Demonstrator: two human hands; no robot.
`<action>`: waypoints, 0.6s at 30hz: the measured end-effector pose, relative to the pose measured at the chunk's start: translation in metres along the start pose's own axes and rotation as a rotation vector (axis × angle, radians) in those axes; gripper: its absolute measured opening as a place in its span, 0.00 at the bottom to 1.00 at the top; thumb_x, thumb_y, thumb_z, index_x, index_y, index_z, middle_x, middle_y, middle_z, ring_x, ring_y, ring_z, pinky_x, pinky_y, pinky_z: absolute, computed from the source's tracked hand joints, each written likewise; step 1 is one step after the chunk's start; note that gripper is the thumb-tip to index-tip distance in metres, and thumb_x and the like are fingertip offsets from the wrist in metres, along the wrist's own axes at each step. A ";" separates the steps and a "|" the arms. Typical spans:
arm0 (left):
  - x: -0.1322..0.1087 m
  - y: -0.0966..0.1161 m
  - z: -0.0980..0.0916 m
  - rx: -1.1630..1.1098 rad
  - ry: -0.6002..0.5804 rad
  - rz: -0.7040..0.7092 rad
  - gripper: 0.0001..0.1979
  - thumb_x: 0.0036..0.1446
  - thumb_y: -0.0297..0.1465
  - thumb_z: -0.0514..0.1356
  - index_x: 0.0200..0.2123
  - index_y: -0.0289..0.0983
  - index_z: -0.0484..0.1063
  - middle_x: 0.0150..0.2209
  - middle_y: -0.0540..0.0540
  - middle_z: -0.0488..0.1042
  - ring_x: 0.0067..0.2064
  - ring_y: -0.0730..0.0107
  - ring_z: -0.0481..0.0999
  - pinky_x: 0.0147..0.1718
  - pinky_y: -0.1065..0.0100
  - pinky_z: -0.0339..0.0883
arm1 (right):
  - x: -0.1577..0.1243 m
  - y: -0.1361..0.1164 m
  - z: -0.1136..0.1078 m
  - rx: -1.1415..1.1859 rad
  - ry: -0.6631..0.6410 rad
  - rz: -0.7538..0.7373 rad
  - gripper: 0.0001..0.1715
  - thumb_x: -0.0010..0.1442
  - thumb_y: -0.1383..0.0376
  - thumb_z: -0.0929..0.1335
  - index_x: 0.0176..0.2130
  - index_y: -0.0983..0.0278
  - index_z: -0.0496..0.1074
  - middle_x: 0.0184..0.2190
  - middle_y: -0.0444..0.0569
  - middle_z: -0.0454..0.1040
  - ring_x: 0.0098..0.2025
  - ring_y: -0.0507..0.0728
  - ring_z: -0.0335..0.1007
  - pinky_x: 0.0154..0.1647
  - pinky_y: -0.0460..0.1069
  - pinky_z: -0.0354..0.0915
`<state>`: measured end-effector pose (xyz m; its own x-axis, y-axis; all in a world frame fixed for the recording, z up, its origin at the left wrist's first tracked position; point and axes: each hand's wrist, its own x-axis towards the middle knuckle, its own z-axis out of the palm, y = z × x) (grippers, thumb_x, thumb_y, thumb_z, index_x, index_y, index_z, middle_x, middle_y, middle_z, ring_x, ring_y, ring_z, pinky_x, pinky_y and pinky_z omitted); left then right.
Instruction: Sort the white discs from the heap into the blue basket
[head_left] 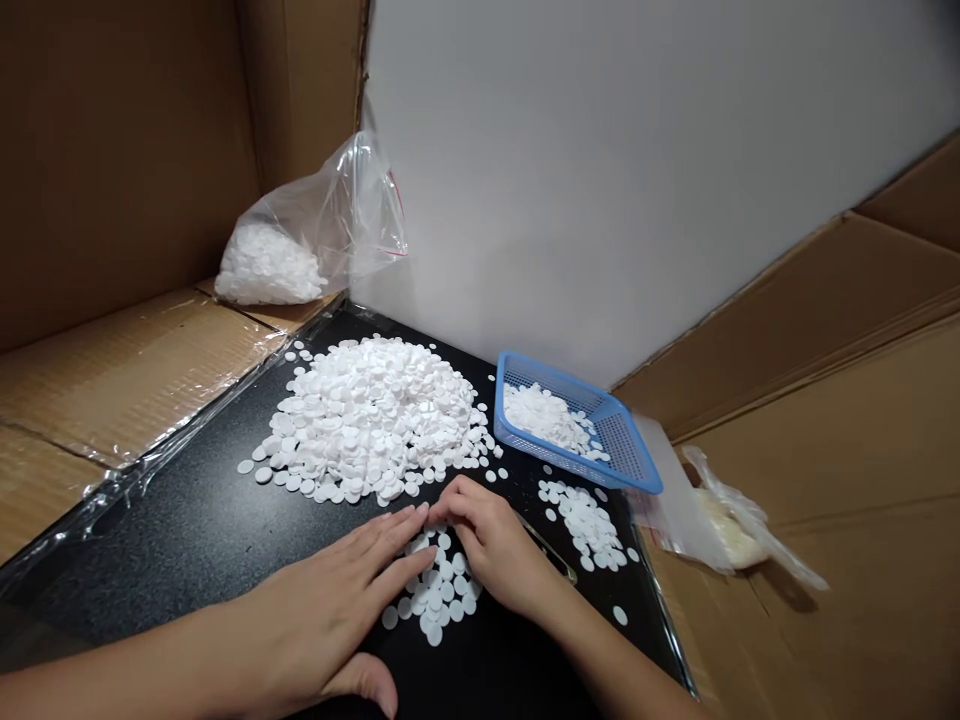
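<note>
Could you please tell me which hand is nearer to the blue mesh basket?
Right. The right hand is in front of the blue mesh basket, toward its left; the left hand lies farther off to the left.

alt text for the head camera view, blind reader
A left hand and a right hand flank a small cluster of white discs on a black table. Beyond lies a larger pile, with a blue basket of discs to its right and a clear bag at back left.

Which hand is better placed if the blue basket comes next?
Probably the right hand: it is nearer the blue basket, while the left hand lies farther off, across the small disc pile.
</note>
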<state>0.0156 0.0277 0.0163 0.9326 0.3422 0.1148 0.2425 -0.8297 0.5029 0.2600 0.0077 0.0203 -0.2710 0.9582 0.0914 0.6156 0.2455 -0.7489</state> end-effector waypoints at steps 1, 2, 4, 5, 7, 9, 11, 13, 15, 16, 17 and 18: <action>0.003 -0.001 0.001 -0.001 0.015 0.006 0.44 0.58 0.53 0.60 0.71 0.39 0.50 0.72 0.32 0.47 0.71 0.44 0.52 0.65 0.49 0.58 | 0.001 0.001 0.000 0.003 0.022 0.006 0.21 0.59 0.81 0.59 0.35 0.62 0.74 0.35 0.47 0.72 0.37 0.54 0.71 0.39 0.48 0.68; 0.005 -0.001 0.002 -0.002 0.026 0.010 0.43 0.58 0.53 0.60 0.69 0.38 0.54 0.71 0.32 0.51 0.70 0.44 0.55 0.64 0.49 0.58 | 0.003 0.003 -0.002 0.000 0.054 0.018 0.20 0.60 0.80 0.59 0.34 0.62 0.74 0.34 0.47 0.72 0.36 0.54 0.71 0.39 0.49 0.68; 0.008 -0.001 0.002 -0.002 0.038 0.001 0.39 0.59 0.53 0.59 0.67 0.37 0.60 0.68 0.32 0.59 0.68 0.44 0.61 0.63 0.50 0.61 | 0.008 0.008 -0.005 -0.010 0.114 0.044 0.17 0.62 0.78 0.59 0.35 0.62 0.73 0.34 0.47 0.72 0.36 0.55 0.71 0.38 0.49 0.68; 0.009 0.000 0.001 -0.003 0.042 -0.006 0.37 0.60 0.52 0.59 0.65 0.38 0.62 0.67 0.33 0.62 0.66 0.45 0.63 0.62 0.51 0.63 | 0.011 0.010 -0.008 -0.011 0.125 0.055 0.16 0.63 0.77 0.60 0.35 0.62 0.72 0.35 0.48 0.72 0.36 0.55 0.71 0.38 0.50 0.68; 0.009 0.000 0.001 -0.005 0.052 -0.021 0.33 0.61 0.51 0.58 0.64 0.39 0.65 0.65 0.36 0.66 0.64 0.48 0.67 0.61 0.54 0.65 | 0.013 0.014 -0.013 -0.003 0.092 0.069 0.15 0.63 0.76 0.61 0.36 0.62 0.73 0.36 0.48 0.72 0.37 0.55 0.71 0.39 0.50 0.68; 0.008 0.001 0.000 -0.003 0.045 -0.029 0.31 0.62 0.50 0.58 0.63 0.40 0.66 0.64 0.38 0.68 0.63 0.49 0.69 0.60 0.55 0.66 | 0.013 0.015 -0.019 0.012 0.020 0.078 0.15 0.63 0.76 0.62 0.36 0.62 0.75 0.37 0.47 0.73 0.38 0.55 0.71 0.41 0.50 0.67; 0.008 0.001 -0.001 -0.001 0.022 -0.036 0.30 0.62 0.50 0.58 0.62 0.40 0.67 0.63 0.38 0.69 0.63 0.49 0.69 0.59 0.55 0.67 | 0.010 0.015 -0.023 0.034 -0.045 0.086 0.14 0.63 0.76 0.64 0.36 0.62 0.77 0.37 0.47 0.73 0.40 0.55 0.72 0.43 0.50 0.67; 0.009 0.001 -0.003 -0.012 0.006 -0.046 0.28 0.63 0.49 0.57 0.61 0.42 0.67 0.63 0.40 0.69 0.63 0.50 0.69 0.59 0.56 0.67 | 0.007 0.014 -0.025 0.046 -0.073 0.093 0.13 0.63 0.75 0.67 0.37 0.61 0.78 0.37 0.46 0.73 0.40 0.55 0.72 0.43 0.50 0.67; 0.009 0.001 -0.005 -0.044 0.006 -0.055 0.26 0.63 0.48 0.59 0.60 0.43 0.68 0.62 0.41 0.70 0.63 0.51 0.69 0.59 0.58 0.67 | 0.006 0.013 -0.026 0.046 -0.090 0.102 0.11 0.61 0.74 0.69 0.39 0.59 0.79 0.37 0.46 0.72 0.38 0.54 0.71 0.41 0.49 0.67; 0.009 0.001 -0.006 -0.066 0.010 -0.060 0.25 0.63 0.47 0.59 0.59 0.44 0.69 0.62 0.42 0.70 0.63 0.52 0.69 0.58 0.59 0.67 | 0.006 0.012 -0.026 0.045 -0.099 0.104 0.09 0.60 0.73 0.71 0.39 0.59 0.79 0.37 0.46 0.72 0.36 0.54 0.70 0.39 0.48 0.67; 0.009 0.001 -0.008 -0.092 0.012 -0.066 0.23 0.63 0.46 0.60 0.58 0.44 0.69 0.62 0.42 0.70 0.62 0.52 0.69 0.58 0.60 0.68 | 0.005 0.012 -0.025 0.044 -0.106 0.104 0.08 0.59 0.71 0.72 0.38 0.59 0.79 0.37 0.45 0.71 0.35 0.53 0.70 0.38 0.48 0.67; 0.009 0.001 -0.009 -0.119 0.017 -0.079 0.21 0.63 0.44 0.60 0.57 0.45 0.69 0.62 0.42 0.70 0.62 0.52 0.70 0.57 0.60 0.68 | 0.005 0.011 -0.025 0.041 -0.110 0.102 0.06 0.59 0.71 0.73 0.37 0.60 0.78 0.37 0.45 0.71 0.35 0.53 0.69 0.37 0.48 0.67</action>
<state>0.0223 0.0334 0.0255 0.9070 0.4127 0.0842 0.2810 -0.7417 0.6090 0.2840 0.0194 0.0287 -0.2891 0.9556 -0.0569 0.6141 0.1395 -0.7768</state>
